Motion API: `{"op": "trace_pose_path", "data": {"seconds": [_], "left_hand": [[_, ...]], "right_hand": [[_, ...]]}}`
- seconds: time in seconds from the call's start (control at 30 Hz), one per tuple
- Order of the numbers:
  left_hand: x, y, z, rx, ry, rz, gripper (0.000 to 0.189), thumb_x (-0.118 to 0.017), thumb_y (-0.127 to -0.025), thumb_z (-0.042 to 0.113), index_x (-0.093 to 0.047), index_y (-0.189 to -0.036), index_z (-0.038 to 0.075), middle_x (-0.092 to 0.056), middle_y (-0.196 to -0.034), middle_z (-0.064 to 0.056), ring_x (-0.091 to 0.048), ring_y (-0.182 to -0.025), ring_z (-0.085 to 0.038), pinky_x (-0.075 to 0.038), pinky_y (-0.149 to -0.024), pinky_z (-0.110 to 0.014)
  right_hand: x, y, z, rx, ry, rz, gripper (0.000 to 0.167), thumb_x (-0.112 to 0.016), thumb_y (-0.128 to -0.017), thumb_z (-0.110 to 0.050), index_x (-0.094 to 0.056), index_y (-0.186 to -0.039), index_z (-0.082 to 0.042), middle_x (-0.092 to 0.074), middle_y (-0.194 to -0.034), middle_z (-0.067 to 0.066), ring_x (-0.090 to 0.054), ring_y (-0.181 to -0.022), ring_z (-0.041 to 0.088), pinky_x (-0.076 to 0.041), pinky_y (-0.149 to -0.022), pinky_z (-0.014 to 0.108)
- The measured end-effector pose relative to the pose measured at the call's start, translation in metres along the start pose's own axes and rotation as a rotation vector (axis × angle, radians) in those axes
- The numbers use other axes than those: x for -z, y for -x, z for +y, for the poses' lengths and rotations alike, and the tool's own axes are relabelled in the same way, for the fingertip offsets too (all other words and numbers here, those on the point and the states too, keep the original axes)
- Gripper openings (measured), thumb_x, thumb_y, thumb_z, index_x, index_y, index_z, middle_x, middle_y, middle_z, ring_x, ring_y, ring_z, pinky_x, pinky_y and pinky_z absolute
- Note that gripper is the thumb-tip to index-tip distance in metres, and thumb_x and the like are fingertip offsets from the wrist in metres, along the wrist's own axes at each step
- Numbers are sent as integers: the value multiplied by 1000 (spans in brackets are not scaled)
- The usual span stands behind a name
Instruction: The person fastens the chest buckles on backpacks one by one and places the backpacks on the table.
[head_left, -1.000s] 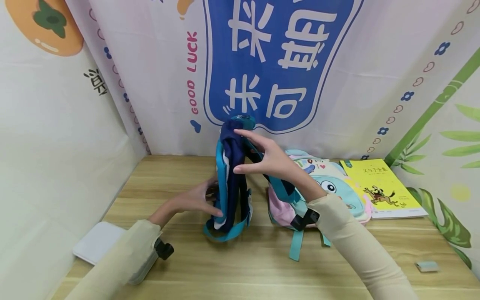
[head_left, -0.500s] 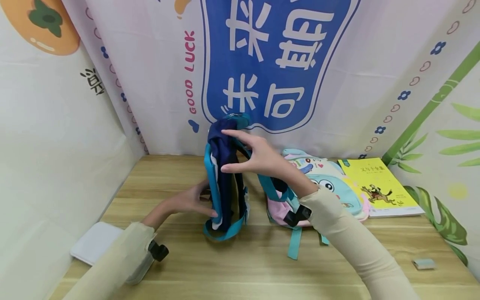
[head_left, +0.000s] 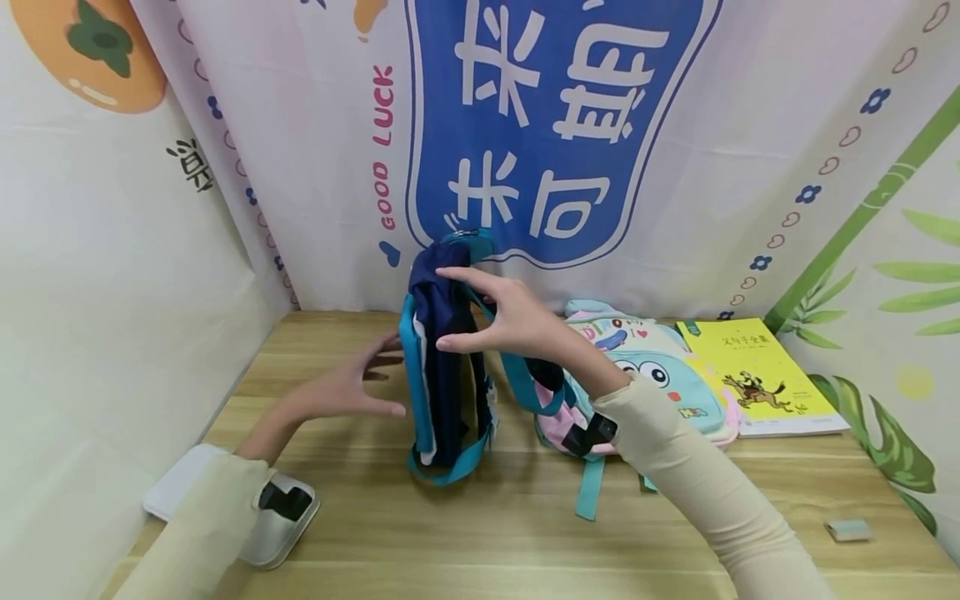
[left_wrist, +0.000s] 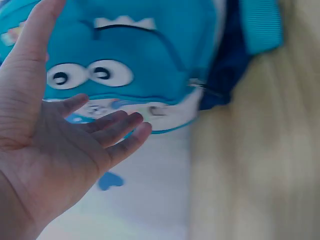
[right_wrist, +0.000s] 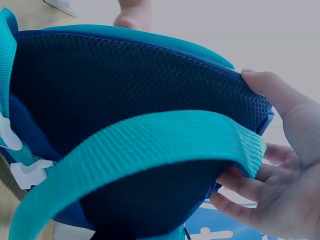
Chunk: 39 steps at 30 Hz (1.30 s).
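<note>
A navy and teal child's backpack [head_left: 442,304] stands upright on the table, its side turned toward me. My right hand [head_left: 517,321] holds its upper part between thumb and fingers; in the right wrist view the thumb lies on the mesh back panel's edge, and the fingers are partly behind the teal strap [right_wrist: 150,135]. Left of the bag, my left hand [head_left: 337,390] is spread and apart from it, holding nothing. The left wrist view shows its palm [left_wrist: 55,135] before the bag's teal front, which has cartoon eyes [left_wrist: 102,73].
A pink and mint backpack [head_left: 667,371] lies at right, beside a yellow book [head_left: 757,367]. A small grey object [head_left: 849,530] is at the far right. Under the left forearm sits a pale rounded case [head_left: 281,533]. A printed cloth [head_left: 330,167] hangs behind the table.
My left hand has let go of the bag's front and drawn back to the left. The backpack has shifted slightly left, with my right hand staying on it.
</note>
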<state>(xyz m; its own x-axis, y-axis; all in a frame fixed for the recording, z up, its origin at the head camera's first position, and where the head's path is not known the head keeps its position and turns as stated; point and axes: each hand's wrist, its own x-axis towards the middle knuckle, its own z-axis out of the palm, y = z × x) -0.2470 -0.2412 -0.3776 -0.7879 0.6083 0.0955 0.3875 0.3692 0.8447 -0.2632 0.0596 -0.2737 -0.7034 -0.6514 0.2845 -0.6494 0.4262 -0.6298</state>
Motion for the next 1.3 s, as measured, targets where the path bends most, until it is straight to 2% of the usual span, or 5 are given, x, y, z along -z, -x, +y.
{"op": "trace_pose_path", "data": {"seconds": [0.6,0.8,1.03,1.17,1.3], "left_hand": [[24,-21,100,-305,-311,346,84,-85,-81,11,-43,-154,14,-42,-157,-8,-39,-145,-28,-42,-110,-60],[24,-29,107,-286,-415,316,79,-87,-80,20,-50,-149,16,-47,-154,-8,-43,-141,-28,-41,-112,-59],[28,-31,110,-233,-439,306,74,-88,-80,23,-54,-145,17,-52,-149,-8,-47,-136,-27,-41,-112,-58],[31,-30,110,-219,-447,298,69,-88,-80,24,-57,-141,16,-55,-143,-7,-49,-133,-26,-42,-111,-56],[36,-28,109,-203,-449,292,64,-87,-80,23,-59,-137,15,-57,-138,-7,-50,-130,-25,-43,-111,-56]], "right_hand": [[-8,0,-4,-21,-34,3,83,-81,-86,-37,-40,-157,-30,-42,-161,7,-49,-140,29,-43,-112,56],[-12,-1,-3,-13,-38,4,87,-80,-87,-36,-33,-160,-30,-48,-77,0,-45,-65,17,-48,-80,37],[-15,-2,-4,16,-22,8,92,-79,-89,-36,-25,-163,-25,-24,-64,-5,-27,-54,14,-30,-60,31],[-16,-2,-5,21,-5,-9,96,-79,-89,-35,-20,-164,-22,-54,-79,4,-48,-67,19,-45,-75,35],[-16,-1,-6,14,19,-28,100,-79,-89,-37,-15,-165,-24,-44,-158,10,-59,-122,25,-49,-105,45]]}}
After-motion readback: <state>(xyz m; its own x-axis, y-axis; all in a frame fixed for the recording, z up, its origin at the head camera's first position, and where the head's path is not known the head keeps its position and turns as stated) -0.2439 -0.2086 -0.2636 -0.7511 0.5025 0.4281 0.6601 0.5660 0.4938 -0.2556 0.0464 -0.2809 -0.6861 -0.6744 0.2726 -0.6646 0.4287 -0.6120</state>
